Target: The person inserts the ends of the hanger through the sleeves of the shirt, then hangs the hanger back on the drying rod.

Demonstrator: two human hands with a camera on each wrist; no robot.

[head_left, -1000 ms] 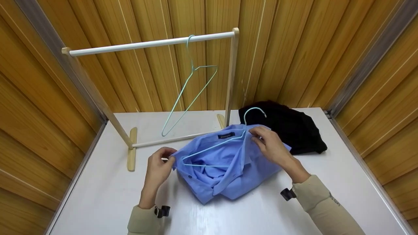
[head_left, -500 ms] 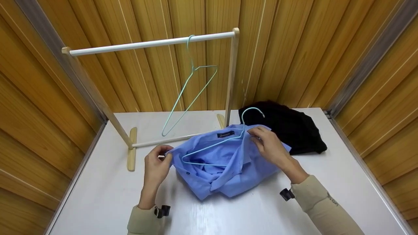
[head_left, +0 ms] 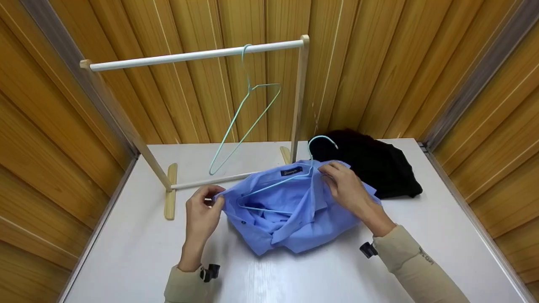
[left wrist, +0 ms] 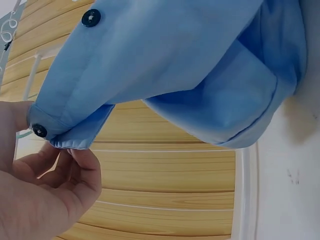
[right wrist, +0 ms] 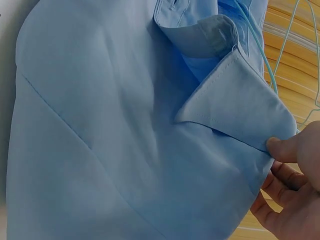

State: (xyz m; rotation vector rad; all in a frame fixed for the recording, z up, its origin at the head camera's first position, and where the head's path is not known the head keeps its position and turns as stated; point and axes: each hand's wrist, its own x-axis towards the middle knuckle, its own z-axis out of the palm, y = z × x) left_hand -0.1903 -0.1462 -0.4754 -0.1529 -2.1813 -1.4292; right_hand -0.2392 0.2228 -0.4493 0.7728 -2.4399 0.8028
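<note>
A blue button-up shirt [head_left: 332,223] is held up by its collar area over the white table, its neck opening facing up. My left hand [head_left: 204,214] pinches the left front edge near a dark button, thumb on one side and fingers behind, as the left wrist view shows. At the collar's right side my right hand [head_left: 347,187] pinches the cloth between thumb and fingers. Inside the neck opening lies a light teal wire hanger [head_left: 276,184], its left arm within the shirt and its hook standing out above the collar. The hanger's right arm is hidden under the cloth.
Behind the shirt stands a clothes rack [head_left: 189,57] with a white rail and wooden legs. A second teal hanger [head_left: 233,122] hangs from that rail. Black folded cloth [head_left: 379,168] lies at the back right of the white table [head_left: 126,252]. Wood-patterned walls enclose three sides.
My left hand has shifted slightly left and up, drawing the shirt's edge outward. The hanger's hook has moved a little to the left. My right hand has barely moved.
</note>
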